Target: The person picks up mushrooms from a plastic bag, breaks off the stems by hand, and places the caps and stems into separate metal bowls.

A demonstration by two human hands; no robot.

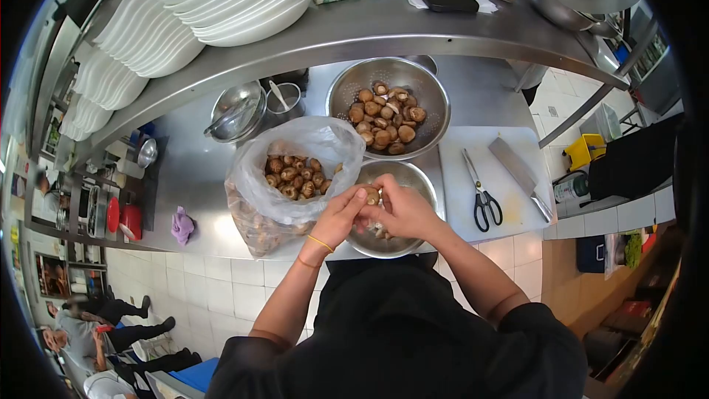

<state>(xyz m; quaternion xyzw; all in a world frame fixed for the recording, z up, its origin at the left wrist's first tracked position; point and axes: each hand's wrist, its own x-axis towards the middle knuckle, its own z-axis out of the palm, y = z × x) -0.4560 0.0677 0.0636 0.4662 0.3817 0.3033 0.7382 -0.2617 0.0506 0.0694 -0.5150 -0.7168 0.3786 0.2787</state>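
a mushroom [372,196] sits between both hands [408,212], above the bowl [413,179]

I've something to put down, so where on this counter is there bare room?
Bare steel shows left of the bag, toward the purple cloth, and another patch lies behind the board, right of the colander. It is crowded where bag, colander and bowl cluster around the left hand and right hand.

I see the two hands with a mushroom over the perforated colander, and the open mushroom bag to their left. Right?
Not the colander: in the head view, the left hand and right hand have the mushroom over the smaller metal bowl. The open mushroom bag is to their left.
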